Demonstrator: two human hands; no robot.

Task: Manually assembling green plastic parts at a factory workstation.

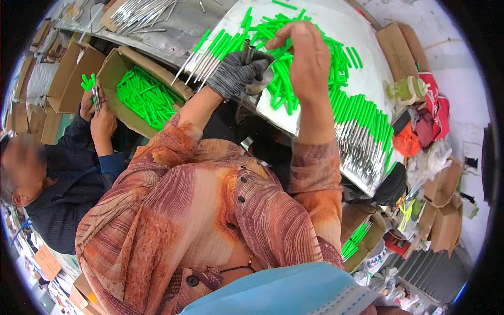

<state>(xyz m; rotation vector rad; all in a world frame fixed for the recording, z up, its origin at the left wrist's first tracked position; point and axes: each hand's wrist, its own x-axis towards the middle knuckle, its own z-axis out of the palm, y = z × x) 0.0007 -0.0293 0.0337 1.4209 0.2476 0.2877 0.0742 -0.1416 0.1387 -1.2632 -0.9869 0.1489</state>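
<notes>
Green tubes (pixel 284 86) lie in a loose heap on a white board (pixel 367 34), beneath and around the person's right hand (pixel 308 60); that hand is bare, its fingers bent toward the left hand (pixel 236 73), and I cannot tell whether it pinches a green tube or only hovers over the heap; the left hand, in a grey knitted glove, is closed around dark metal tubes (pixel 248 51), of which 2 open ends stick up above the fist.

To the left of the heap, silver rods with green ends (pixel 210 52) lie side by side, their bare ends pointing toward the person; to the right, a longer, denser row of green-topped silver rods (pixel 362 126) runs along the board toward its near corner; bare metal rods (pixel 144 13) lie in a bundle at the upper left.

On the left, a cardboard box (pixel 155 62) holds many more green tubes; beside it a co-worker in dark clothing (pixel 73 194) grips metal tubes, with green pieces just above the fingers; past the board's right edge stand a pale green bottle (pixel 407 90) and, near it, red cloth (pixel 436 110); lower right, a further cardboard box (pixel 375 239) holds green-and-silver pieces.
</notes>
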